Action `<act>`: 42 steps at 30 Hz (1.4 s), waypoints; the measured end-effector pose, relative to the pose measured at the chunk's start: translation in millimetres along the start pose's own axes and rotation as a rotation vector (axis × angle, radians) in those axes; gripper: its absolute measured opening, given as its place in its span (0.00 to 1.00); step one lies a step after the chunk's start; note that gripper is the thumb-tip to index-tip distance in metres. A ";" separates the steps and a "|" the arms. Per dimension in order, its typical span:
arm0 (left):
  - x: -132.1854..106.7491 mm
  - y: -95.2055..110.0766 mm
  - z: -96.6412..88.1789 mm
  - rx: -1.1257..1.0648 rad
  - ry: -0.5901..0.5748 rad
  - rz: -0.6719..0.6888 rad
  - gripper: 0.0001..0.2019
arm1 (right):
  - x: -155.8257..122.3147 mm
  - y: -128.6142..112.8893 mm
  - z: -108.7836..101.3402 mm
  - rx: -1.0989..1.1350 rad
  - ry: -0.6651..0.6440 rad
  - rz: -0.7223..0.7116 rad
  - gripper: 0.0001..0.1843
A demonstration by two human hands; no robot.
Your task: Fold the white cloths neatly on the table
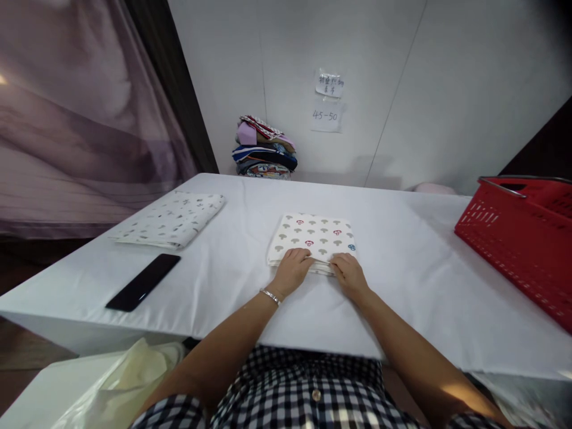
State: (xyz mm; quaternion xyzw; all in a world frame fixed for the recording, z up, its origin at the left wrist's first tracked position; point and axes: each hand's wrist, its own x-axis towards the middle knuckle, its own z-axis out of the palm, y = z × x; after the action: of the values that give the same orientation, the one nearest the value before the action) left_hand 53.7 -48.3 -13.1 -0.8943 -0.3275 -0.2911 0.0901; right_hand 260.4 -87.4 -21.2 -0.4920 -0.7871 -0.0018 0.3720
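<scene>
A folded white cloth (313, 233) printed with small grey, red and blue mushrooms lies flat on the table in front of me. At its near left edge, my left hand (292, 271) is closed on the cloth, fingers on top and thumb along the front. My right hand (351, 274) pinches the near right edge the same way. Between the two hands the folded layers show, the top one slightly raised. A bracelet (270, 296) circles my left wrist.
A second folded patterned cloth (174, 217) lies at the table's left, with a black phone (143, 282) nearer me. A red plastic basket (522, 244) stands on the right. Beyond the white-covered table (250, 232), folded fabrics (266, 149) are stacked against the wall.
</scene>
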 end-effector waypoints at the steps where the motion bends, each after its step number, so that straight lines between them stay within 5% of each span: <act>1: 1.0 0.2 0.3 0.009 -0.001 0.004 0.10 | 0.4 -0.1 -0.2 0.003 0.002 -0.001 0.11; 12: 2.1 5.9 4.1 -0.027 -0.049 -0.001 0.09 | -0.1 -5.5 -4.0 -0.106 -0.091 -0.038 0.12; 42: 7.1 10.5 6.4 -0.112 -0.076 -0.128 0.05 | 2.0 -12.6 4.9 -0.196 -0.039 -0.056 0.12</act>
State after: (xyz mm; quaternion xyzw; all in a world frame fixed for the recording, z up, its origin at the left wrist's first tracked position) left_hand 67.7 -50.4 -14.0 -0.8856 -0.3703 -0.2801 0.0089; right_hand 247.4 -90.5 -18.9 -0.5036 -0.8037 -0.0798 0.3066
